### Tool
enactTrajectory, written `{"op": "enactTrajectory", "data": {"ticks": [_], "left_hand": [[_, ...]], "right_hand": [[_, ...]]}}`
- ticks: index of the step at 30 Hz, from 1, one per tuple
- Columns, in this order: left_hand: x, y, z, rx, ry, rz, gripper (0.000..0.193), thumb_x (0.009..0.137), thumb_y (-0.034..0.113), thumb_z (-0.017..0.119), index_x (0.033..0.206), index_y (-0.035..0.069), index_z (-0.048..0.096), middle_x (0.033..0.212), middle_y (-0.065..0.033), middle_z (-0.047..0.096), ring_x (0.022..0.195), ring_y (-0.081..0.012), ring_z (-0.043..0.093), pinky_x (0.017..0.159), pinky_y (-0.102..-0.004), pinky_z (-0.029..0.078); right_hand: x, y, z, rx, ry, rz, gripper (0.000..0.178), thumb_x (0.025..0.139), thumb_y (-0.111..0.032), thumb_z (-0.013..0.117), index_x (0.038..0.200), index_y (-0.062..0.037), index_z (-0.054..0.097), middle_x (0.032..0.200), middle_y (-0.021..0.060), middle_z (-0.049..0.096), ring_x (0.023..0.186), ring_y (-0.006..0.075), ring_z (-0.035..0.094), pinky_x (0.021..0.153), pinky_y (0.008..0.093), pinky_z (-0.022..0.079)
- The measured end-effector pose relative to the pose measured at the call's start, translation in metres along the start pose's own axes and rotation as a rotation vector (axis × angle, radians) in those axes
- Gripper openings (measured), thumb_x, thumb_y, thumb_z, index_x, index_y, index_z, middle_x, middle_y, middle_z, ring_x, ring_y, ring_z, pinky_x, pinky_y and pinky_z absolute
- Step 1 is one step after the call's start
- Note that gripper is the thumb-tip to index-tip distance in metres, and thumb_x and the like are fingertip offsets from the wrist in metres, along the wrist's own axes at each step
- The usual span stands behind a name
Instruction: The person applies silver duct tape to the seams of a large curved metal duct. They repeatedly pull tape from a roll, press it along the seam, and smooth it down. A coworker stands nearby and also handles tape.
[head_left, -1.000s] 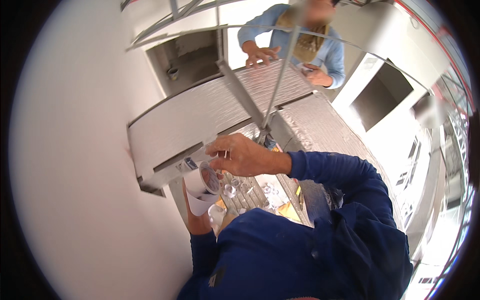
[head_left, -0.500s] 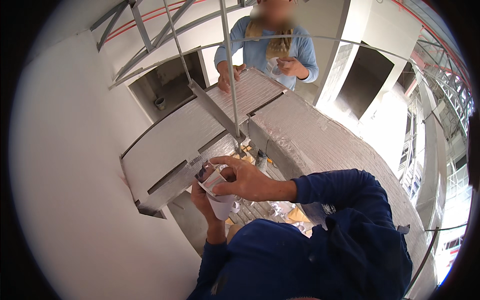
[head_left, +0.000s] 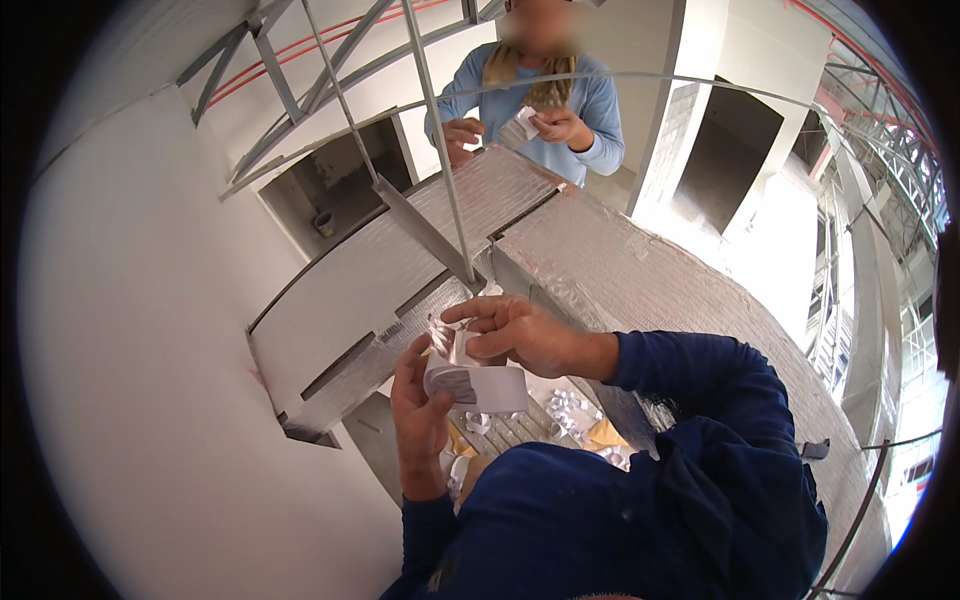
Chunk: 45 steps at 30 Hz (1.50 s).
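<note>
Between my hands is a short strip of silver foil tape [head_left: 438, 335], its shiny side catching the light. White backing paper [head_left: 498, 390] curls away from it in a loop toward the right. My left hand [head_left: 418, 425] grips the strip and paper from below, thumb pressed on the curl. From the right, my right hand [head_left: 530, 335] pinches the strip's upper part between thumb and fingers, index finger reaching along its top. Just beyond lies a foil-wrapped duct [head_left: 610, 260].
Across the duct section [head_left: 520, 165], a co-worker in a light blue shirt [head_left: 590, 100] holds a white-and-silver strip [head_left: 517, 128]. Thin metal rods [head_left: 437, 140] and a metal bar [head_left: 425, 235] cross the middle. Paper scraps [head_left: 570, 410] lie on slats below. A white wall [head_left: 150, 300] stands left.
The white backing paper swung from hanging below my left hand to curling out rightward. My right hand shifted slightly right and up. The co-worker's strip turned in their hand.
</note>
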<state>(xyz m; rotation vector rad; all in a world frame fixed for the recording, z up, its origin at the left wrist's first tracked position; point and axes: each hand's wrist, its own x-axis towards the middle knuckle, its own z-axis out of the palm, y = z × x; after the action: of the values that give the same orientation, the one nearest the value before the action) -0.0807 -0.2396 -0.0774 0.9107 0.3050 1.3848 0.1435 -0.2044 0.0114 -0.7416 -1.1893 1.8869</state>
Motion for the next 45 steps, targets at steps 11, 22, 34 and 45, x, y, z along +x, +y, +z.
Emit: {"op": "enactTrajectory", "data": {"ticks": [11, 22, 34, 45], "left_hand": [[-0.001, 0.006, -0.004, 0.144, 0.002, -0.011, 0.091, 0.089, 0.029, 0.096, 0.157, -0.009, 0.049, 0.142, -0.0163, 0.066, 0.132, -0.0256, 0.065, 0.112, -0.038, 0.054], [0.01, 0.03, -0.005, 0.165, 0.159, -0.295, 0.021, 0.113, 0.02, 0.066, 0.118, 0.0, 0.068, 0.09, -0.0034, 0.068, 0.074, -0.0114, 0.062, 0.069, -0.0265, 0.052], [0.014, 0.054, -0.008, 0.457, 0.007, -0.243, 0.02, 0.108, 0.019, 0.074, 0.116, 0.001, 0.075, 0.095, 0.0, 0.073, 0.082, -0.0045, 0.063, 0.069, -0.0227, 0.048], [0.015, 0.053, 0.011, 0.467, 0.141, -0.323, 0.012, 0.103, 0.012, 0.074, 0.102, 0.0, 0.074, 0.083, 0.0008, 0.071, 0.071, -0.0031, 0.06, 0.061, -0.0214, 0.044]], "right_hand": [[0.004, -0.01, -0.016, -0.018, 0.013, -0.014, 0.051, 0.099, -0.003, 0.072, 0.147, 0.0079, 0.061, 0.109, 0.0099, 0.077, 0.094, 0.016, 0.075, 0.081, 0.0292, 0.06], [0.0, -0.018, -0.019, -0.079, -0.082, 0.025, 0.049, 0.098, -0.006, 0.074, 0.145, 0.0068, 0.064, 0.107, 0.0064, 0.077, 0.095, 0.0117, 0.072, 0.08, 0.0253, 0.055], [0.003, -0.018, -0.01, -0.19, -0.025, 0.051, 0.044, 0.095, -0.012, 0.085, 0.131, 0.0078, 0.07, 0.093, 0.007, 0.078, 0.076, 0.0092, 0.071, 0.059, 0.0219, 0.047], [-0.004, -0.021, -0.003, -0.339, 0.046, 0.06, 0.026, 0.094, -0.011, 0.087, 0.117, -0.0015, 0.08, 0.08, -0.0011, 0.073, 0.058, 0.0028, 0.058, 0.05, 0.0218, 0.037]]}}
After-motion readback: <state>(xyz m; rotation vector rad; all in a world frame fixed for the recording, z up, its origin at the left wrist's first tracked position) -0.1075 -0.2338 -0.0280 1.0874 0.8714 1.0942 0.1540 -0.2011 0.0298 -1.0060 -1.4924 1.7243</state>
